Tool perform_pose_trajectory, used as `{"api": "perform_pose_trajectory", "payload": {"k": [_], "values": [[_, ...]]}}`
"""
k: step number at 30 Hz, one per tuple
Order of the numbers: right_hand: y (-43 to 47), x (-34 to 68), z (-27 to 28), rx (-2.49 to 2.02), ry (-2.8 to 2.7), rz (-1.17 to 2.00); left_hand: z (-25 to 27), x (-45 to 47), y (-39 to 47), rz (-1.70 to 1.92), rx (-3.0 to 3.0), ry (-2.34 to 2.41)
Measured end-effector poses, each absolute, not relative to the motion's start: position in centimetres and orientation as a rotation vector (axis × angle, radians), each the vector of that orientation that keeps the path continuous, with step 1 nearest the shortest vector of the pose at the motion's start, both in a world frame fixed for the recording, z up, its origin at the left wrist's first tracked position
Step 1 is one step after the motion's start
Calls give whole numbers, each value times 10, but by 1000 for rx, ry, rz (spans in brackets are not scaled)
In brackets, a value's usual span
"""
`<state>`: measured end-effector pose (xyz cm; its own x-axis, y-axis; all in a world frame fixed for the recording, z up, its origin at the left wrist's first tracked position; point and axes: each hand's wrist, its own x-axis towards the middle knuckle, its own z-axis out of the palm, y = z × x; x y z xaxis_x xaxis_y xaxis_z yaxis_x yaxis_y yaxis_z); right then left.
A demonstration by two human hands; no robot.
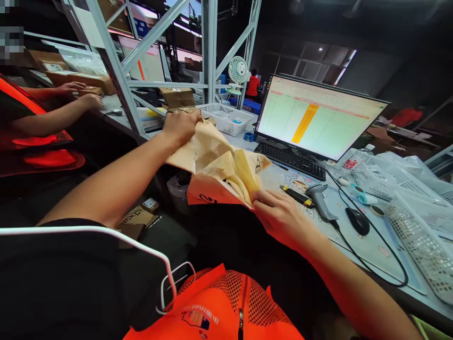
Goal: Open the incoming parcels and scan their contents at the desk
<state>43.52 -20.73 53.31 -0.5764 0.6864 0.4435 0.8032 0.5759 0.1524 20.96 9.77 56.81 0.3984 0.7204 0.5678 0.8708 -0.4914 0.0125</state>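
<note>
An opened tan paper package (215, 182) with black print is stretched between my two hands at the desk's front edge. Its top gapes, showing creased paper and a yellowish folded strip (245, 171) inside. My left hand (182, 126) is closed on the package's far left edge. On the near right side, my right hand (278, 212) pinches its corner, close to the yellowish strip. The package's contents cannot be made out. Just right of my right hand lie a black-and-yellow cutter (299, 196) and a grey barcode scanner (320, 200).
Behind the package are a white plastic basket (228, 120), a keyboard (290, 158) and a monitor (318, 118). A mouse (357, 221) and white perforated baskets (417, 236) occupy the right. Metal shelving posts (208, 52) rise behind; a co-worker's hands (90, 101) hold a carton at left.
</note>
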Motion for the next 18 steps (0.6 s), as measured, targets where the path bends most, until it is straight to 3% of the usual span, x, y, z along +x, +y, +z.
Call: {"api": "perform_pose_trajectory", "payload": {"k": [4, 10, 15, 18], "values": [[-216, 436, 510, -1247, -2369, -471, 551, 207, 85, -762, -2442, -1348], [-231, 433, 488, -1173, -2088, -543, 545, 212, -48, -1052, -2826, -769], [-255, 420, 486, -1024, -2046, -532, 521, 201, -126, -129, -3669, -542], [-270, 408, 477, -1000, -2033, -461, 471, 204, -142, -164, -3977, -587]]}}
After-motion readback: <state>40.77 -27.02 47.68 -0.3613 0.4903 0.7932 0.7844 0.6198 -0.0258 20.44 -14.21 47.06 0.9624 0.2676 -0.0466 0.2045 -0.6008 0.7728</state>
